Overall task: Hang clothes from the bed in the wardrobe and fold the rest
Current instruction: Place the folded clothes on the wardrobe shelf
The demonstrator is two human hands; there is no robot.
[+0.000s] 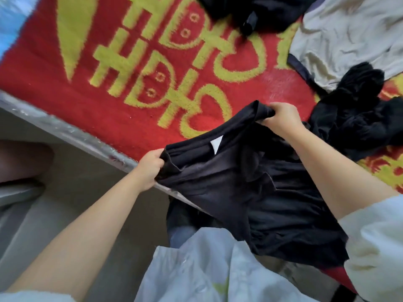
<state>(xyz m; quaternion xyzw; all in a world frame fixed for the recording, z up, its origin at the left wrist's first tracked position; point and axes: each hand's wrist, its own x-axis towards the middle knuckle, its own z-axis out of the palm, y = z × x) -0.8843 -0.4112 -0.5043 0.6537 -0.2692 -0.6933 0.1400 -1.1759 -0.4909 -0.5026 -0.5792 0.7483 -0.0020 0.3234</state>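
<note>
At the bed's edge: soft black cotton T-shirt [244, 184] hangs over red-and-yellow plush blanket [113, 88].
Hands: left hand [150, 168] and right hand [281, 118] apart, each gripping a shoulder.
Handling: likely light, limp; best held at shoulder seams.

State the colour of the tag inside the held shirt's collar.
White tag, on the black shirt; head view.

Black garment [250, 188]: dark, soft top with a white label inside the neckline; held up by its two upper corners, spread between them, its body hanging down over the bed edge.
Crumpled black garment [357, 120]: bunched heap on the bed [109, 110], right side.
Light grey garment [349, 35]: lying flat and wrinkled, dark trim at its edge, upper right.
Black clothing [250, 12]: pile at the bed's far edge, partly cut off.
</note>
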